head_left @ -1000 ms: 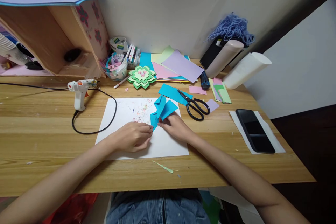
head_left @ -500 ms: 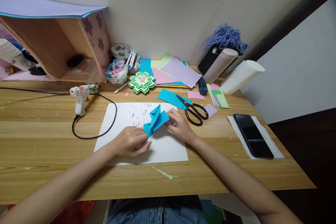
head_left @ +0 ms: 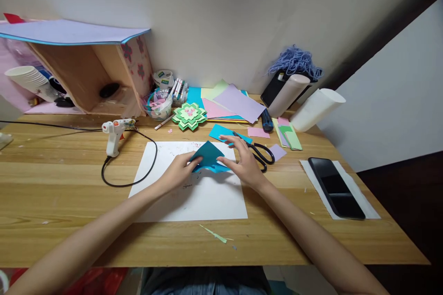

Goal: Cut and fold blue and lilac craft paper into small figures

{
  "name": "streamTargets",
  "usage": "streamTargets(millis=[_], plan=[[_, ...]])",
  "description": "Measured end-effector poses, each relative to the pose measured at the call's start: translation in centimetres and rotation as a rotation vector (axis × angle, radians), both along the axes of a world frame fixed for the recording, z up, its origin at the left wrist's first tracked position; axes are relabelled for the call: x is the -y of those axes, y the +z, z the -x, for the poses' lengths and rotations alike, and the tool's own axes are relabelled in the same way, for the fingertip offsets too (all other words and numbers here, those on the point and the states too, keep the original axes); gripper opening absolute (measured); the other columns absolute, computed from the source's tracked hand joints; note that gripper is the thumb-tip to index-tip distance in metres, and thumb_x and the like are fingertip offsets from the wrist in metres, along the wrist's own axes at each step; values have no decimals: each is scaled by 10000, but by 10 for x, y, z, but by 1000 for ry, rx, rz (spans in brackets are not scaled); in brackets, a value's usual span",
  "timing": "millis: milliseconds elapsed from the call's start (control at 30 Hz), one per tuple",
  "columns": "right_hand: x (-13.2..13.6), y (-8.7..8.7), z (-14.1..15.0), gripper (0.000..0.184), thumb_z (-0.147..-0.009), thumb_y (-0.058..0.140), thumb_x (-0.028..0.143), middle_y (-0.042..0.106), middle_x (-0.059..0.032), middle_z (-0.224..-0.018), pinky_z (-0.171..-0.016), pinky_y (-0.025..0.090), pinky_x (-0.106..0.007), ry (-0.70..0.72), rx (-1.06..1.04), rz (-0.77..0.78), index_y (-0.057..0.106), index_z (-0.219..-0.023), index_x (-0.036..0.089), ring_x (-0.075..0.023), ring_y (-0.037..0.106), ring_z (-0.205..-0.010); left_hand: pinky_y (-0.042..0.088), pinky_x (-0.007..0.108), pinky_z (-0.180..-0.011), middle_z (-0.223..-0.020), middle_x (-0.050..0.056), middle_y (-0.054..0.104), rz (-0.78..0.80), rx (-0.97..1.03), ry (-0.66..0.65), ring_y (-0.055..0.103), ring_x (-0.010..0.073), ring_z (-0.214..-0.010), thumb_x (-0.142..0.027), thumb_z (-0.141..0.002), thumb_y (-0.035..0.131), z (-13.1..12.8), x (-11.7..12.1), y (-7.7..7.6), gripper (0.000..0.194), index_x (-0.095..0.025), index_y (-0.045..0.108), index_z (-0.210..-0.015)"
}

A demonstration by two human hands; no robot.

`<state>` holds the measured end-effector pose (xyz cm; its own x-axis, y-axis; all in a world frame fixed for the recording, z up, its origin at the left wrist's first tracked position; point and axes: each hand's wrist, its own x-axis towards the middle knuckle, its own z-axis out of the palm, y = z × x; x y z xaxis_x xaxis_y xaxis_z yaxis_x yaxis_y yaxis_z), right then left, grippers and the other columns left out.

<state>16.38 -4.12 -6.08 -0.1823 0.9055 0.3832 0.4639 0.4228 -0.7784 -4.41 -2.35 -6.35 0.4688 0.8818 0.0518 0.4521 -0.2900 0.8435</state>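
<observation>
A folded piece of blue paper (head_left: 208, 154) is raised above the white sheet (head_left: 207, 203), one flat face tilted toward me and creased folds along its lower edge. My left hand (head_left: 178, 170) pinches its left side between thumb and fingers. At the right side is my right hand (head_left: 244, 161), fingers spread and thumb close to the paper's edge; whether the thumb touches it I cannot tell. Behind that hand lie black-handled scissors (head_left: 265, 153), partly covered by it, across a flat blue paper strip (head_left: 219, 132).
A green layered paper flower (head_left: 189, 116) sits behind the white sheet. The glue gun (head_left: 116, 136) stands at left, its cord looping beside the sheet. Coloured papers (head_left: 238, 101) are stacked by the wall. A phone (head_left: 335, 188) lies at right, and a green scrap (head_left: 214, 234) in front.
The blue paper has been turned, so a flat face now shows instead of the pointed folds. My right hand has spread its fingers. The view has shifted slightly.
</observation>
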Motion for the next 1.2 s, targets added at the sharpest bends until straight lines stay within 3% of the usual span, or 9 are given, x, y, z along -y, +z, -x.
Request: streamTargets(millis=[167, 267, 400, 467, 567, 700, 900, 1100, 1200], plan=[[-3, 9, -11, 197, -792, 590, 360, 646, -22, -798, -674, 468, -296, 93, -98, 280, 648, -830, 176, -162, 574, -730, 434, 266, -622, -752, 28, 644, 4, -43, -231, 565, 169, -673, -371, -870, 426, -12, -19, 19, 308, -159, 647, -839], [-6, 1, -18, 198, -721, 661, 365, 651, -11, -733, -610, 470, -280, 14, -255, 407, 642, -748, 171, -161, 583, -673, 453, 328, -718, -865, 61, 649, -189, -109, -72, 588, 208, -801, -349, -870, 451, -21, -17, 29, 246, -166, 608, -918], [-10, -9, -19, 295, -632, 731, 388, 683, -15, -791, -615, 497, -283, -190, -660, 506, 649, -833, 188, -168, 619, -699, 421, 377, -875, -1076, 93, 589, -507, 41, 204, 525, 221, -1031, -282, -887, 436, -35, 15, 44, 222, -189, 522, -1069], [-10, -11, -14, 324, -592, 761, 381, 687, -19, -828, -658, 516, -279, -227, -880, 547, 642, -820, 185, -160, 630, -731, 470, 339, -779, -941, 68, 620, -372, 53, 72, 574, 193, -882, -300, -894, 415, -43, 36, 44, 194, -193, 561, -962], [-7, -14, -2, 331, -560, 789, 342, 685, -13, -847, -738, 529, -278, -238, -1076, 544, 628, -802, 183, -151, 637, -771, 521, 322, -680, -975, 88, 646, 69, 40, -101, 612, 198, -830, -394, -866, 459, -57, 57, 28, 272, -189, 595, -980], [1, -16, 11, 271, -620, 760, 324, 685, -32, -877, -791, 522, -285, -239, -1125, 512, 608, -786, 174, -157, 640, -811, 549, 345, -736, -1201, 157, 579, 518, 321, -80, 605, 242, -1009, -427, -828, 514, -74, 53, 1, 430, -160, 520, -1166], [12, -17, 23, 287, -636, 747, 332, 697, -53, -907, -773, 540, -314, -141, -1123, 584, 635, -842, 167, -192, 650, -862, 444, 386, -922, -1143, 122, 628, 351, 492, 282, 560, 252, -1088, -419, -815, 529, -76, 27, -7, 362, -153, 605, -1049], [13, -21, 21, 337, -611, 759, 352, 708, -47, -865, -690, 562, -282, -97, -953, 707, 652, -860, 152, -157, 674, -713, 484, 284, -659, -683, 51, 663, 389, 512, 413, 596, 182, -685, -537, -732, 582, -61, 11, -14, 413, -130, 630, -688], [7, -24, 14, 312, -600, 763, 365, 707, -33, -730, -573, 548, -247, -86, -800, 672, 643, -778, 138, -135, 660, -578, 490, 274, -646, -639, 27, 640, 411, 544, 410, 575, 159, -630, -540, -667, 642, -54, 3, -13, 409, -134, 604, -638]])
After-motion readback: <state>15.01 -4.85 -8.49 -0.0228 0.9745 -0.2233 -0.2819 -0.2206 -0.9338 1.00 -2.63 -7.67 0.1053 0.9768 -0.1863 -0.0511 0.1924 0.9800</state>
